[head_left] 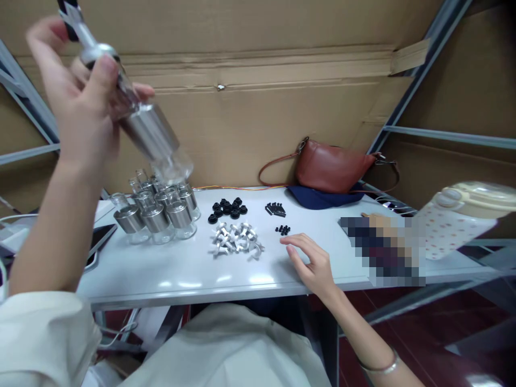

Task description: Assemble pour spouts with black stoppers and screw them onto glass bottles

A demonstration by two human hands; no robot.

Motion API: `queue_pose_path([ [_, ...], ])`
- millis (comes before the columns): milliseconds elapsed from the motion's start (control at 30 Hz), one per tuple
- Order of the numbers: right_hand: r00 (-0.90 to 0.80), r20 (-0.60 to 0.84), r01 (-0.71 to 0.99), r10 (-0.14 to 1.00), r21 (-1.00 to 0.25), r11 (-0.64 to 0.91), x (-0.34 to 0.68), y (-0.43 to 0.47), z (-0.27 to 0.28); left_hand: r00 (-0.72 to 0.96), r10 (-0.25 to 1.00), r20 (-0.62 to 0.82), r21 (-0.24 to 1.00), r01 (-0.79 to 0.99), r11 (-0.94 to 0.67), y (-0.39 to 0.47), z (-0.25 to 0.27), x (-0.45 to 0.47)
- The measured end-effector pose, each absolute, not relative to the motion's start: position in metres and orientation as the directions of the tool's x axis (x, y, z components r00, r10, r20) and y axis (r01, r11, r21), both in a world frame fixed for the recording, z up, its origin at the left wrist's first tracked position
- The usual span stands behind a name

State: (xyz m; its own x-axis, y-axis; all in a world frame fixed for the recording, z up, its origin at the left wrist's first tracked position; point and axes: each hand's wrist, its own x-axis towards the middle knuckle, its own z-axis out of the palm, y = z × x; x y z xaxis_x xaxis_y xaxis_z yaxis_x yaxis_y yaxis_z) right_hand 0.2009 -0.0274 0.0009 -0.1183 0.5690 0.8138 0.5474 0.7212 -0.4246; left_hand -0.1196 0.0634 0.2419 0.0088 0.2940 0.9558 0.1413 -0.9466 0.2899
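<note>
My left hand (86, 102) is raised at the upper left, its fingers wrapped round the neck of a glass bottle (151, 131) with a brushed-metal band. The bottle is tilted, base toward the lower right, and a silver and black spout top sits at its neck. My right hand (312, 263) hovers low over the table's front part, thumb and fingers apart, holding nothing. Close to its fingertips lie tiny black pieces (283, 230). To its left is a pile of silver metal parts (236, 239), with black round caps (228, 208) behind. Small black pins (275, 209) lie farther back.
Several similar banded glass bottles (155, 217) stand together on the white table (141, 274) at left. A brown bag (334, 166) rests on a navy cloth item (322, 199) at the back. A spotted drink bottle (455, 220) stands at right, beside a blurred-out area.
</note>
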Motion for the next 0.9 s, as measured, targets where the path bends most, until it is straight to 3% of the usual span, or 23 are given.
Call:
queue_pose_path([
  [67, -0.059, 0.815, 0.525, 0.576, -0.465, 0.713, 0.197, -0.033, 0.008, 0.035, 0.436, 0.899, 0.437, -0.013, -0.899, 0.030, 0.206, -0.097],
  [133, -0.049, 0.822, 0.496, 0.567, -0.473, 0.729, 0.193, -0.040, 0.017, 0.196, 0.561, 0.804, 0.590, -0.148, -0.794, -0.002, 0.167, -0.074],
  [267, -0.095, 0.844, 0.415, 0.529, -0.449, 0.791, 0.186, -0.056, 0.032, 0.499, 0.640, 0.584, 0.808, -0.285, -0.516, -0.038, 0.105, -0.036],
  [433, -0.051, 0.800, 0.318, 0.598, -0.554, 0.769, 0.175, -0.072, 0.043, 0.527, 0.670, 0.524, 0.850, -0.373, -0.371, -0.030, 0.069, -0.009],
  [600, 0.046, 0.727, 0.281, 0.685, -0.667, 0.690, 0.156, -0.075, 0.051, 0.441, 0.776, 0.452, 0.890, -0.279, -0.360, -0.019, 0.051, -0.006],
  [900, -0.036, 0.700, 0.358, 0.714, -0.658, 0.663, 0.134, -0.064, 0.061, 0.566, 0.759, 0.322, 0.946, -0.223, -0.235, -0.019, 0.058, -0.012],
])
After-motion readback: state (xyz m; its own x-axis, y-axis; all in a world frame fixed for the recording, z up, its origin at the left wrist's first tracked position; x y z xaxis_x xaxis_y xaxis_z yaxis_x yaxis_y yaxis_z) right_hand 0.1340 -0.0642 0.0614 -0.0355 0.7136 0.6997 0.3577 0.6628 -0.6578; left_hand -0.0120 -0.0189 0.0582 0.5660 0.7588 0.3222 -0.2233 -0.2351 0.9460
